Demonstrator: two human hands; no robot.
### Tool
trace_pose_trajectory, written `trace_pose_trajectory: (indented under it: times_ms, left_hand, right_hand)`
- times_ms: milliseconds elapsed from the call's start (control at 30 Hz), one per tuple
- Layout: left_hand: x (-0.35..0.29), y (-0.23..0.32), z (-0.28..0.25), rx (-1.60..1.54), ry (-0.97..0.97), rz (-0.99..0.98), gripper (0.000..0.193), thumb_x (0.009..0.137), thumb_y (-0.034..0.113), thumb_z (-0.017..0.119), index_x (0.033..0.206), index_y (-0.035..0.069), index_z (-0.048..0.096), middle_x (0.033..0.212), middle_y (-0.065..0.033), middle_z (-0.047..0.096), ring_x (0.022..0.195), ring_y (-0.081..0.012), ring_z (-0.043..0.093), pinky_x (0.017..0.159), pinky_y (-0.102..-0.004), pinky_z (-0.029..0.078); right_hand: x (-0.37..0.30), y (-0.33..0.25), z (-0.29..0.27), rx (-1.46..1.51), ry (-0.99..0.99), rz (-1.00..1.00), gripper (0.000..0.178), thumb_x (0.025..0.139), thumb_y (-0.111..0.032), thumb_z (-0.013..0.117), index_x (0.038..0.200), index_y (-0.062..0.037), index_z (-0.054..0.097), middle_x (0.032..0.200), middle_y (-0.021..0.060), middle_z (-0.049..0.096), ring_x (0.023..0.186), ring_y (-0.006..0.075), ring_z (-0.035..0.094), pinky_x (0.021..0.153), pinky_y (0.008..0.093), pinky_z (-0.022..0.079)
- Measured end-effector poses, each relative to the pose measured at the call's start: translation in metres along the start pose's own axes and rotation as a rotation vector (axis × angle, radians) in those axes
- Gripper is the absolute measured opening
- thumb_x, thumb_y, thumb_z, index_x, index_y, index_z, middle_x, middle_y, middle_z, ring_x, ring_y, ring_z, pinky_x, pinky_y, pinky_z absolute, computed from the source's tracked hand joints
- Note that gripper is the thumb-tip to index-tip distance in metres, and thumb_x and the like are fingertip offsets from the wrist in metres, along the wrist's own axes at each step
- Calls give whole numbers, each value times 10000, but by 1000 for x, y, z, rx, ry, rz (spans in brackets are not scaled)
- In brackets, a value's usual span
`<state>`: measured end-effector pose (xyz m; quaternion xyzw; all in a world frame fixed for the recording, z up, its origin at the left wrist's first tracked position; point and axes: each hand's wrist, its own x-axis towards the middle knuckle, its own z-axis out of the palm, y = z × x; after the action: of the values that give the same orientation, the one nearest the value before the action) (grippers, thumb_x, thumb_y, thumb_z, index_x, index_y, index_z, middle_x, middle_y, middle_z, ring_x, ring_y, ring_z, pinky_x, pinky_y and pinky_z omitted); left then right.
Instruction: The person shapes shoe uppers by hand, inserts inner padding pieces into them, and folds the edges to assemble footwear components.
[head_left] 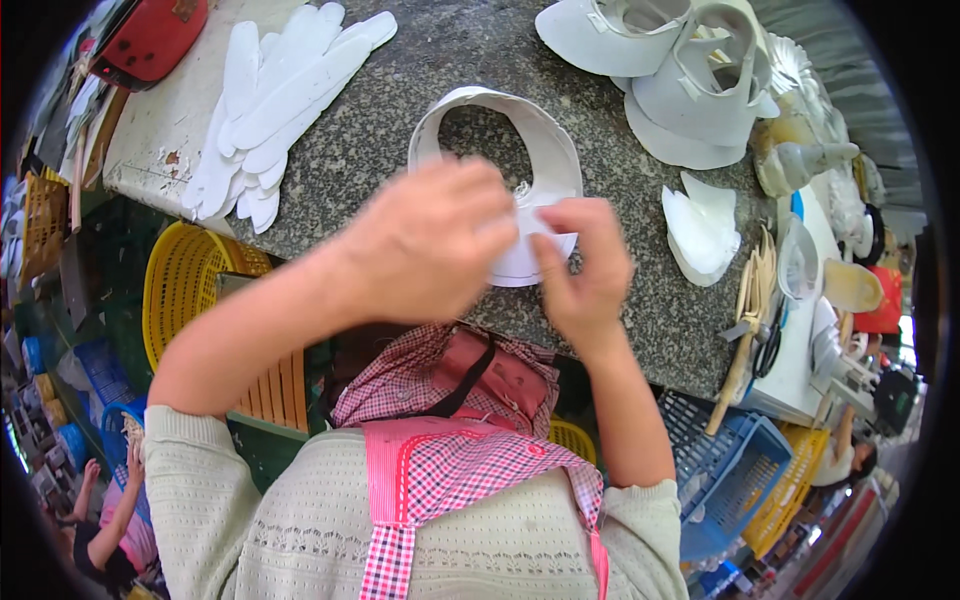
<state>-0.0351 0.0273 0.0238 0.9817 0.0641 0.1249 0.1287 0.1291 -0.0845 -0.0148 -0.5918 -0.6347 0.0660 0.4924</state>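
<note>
- Mottled grey tabletop (pixel 430 50): work is done near its front edge.
- Flat white strips (pixel 300 95): fanned in overlap at far left.
- Nested white visors (pixel 690 115): stacked at far right, well apart from both hands.
- White ring-shaped piece (pixel 553 150): placed mid-table before the body, loop turned away; its curve is best kept round, uncrushed.
- Left hand (pixel 430 240): blurred, set over the piece's front left; grip cannot be told.
- Right hand (pixel 590 270): piece apparently pinched at front right, thumb against forefinger; light, steady pressure is advised.
- Curved white pieces (pixel 702 238): laid right of the hands.
- Front flap (pixel 515 268): partly hidden; edges should be aligned before being pressed.
</note>
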Motion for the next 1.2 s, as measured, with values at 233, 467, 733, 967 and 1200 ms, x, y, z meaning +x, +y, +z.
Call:
trace_pose_trajectory:
  times_ms: [233, 467, 733, 967, 1200]
  left_hand:
    - [-35, -53, 2, 258, -135, 38, 328, 746, 64, 551, 1068, 96, 607, 1145, -20, 600, 1111, -149, 535, 934, -440, 345]
    - [-54, -75, 11, 169, -122, -65, 598, 715, -40, 532, 1238, 246, 560, 1333, 78, 511, 1271, -95, 426, 1005, -492, 293]
    - [40, 32, 51, -129, 445, -218, 378, 755, 145, 644, 1090, -18, 578, 1123, -185, 591, 1030, -314, 581, 882, -383, 469]
    - [14, -12, 28, 9, -127, 92, 415, 740, 135, 648, 1141, 42, 595, 1254, -92, 540, 1174, -220, 503, 984, -428, 394]
    - [24, -10, 51, -162, 276, -21, 311, 626, 89, 713, 916, 21, 623, 951, -100, 591, 937, -258, 568, 784, -357, 489]
  right_hand:
    - [-8, -24, 40, -322, -316, -2, 592, 674, -204, 722, 1200, -17, 525, 1224, 103, 471, 1018, 261, 453, 853, 368, 385]
    - [-13, -15, 15, -436, -548, -254, 578, 658, -265, 721, 1174, -54, 570, 1352, 59, 443, 1072, 223, 457, 871, 343, 382]
    - [29, 15, -35, -9, 52, -59, 257, 717, 3, 614, 966, -53, 645, 1023, 84, 641, 910, 270, 600, 777, 368, 468]
    - [58, 52, -37, -478, -513, -575, 193, 692, -65, 619, 881, -101, 612, 931, -7, 617, 913, 160, 583, 873, 369, 368]
    - [32, 46, -34, -409, -364, -254, 189, 693, -86, 635, 877, -129, 629, 925, -29, 633, 834, 159, 585, 803, 384, 342]
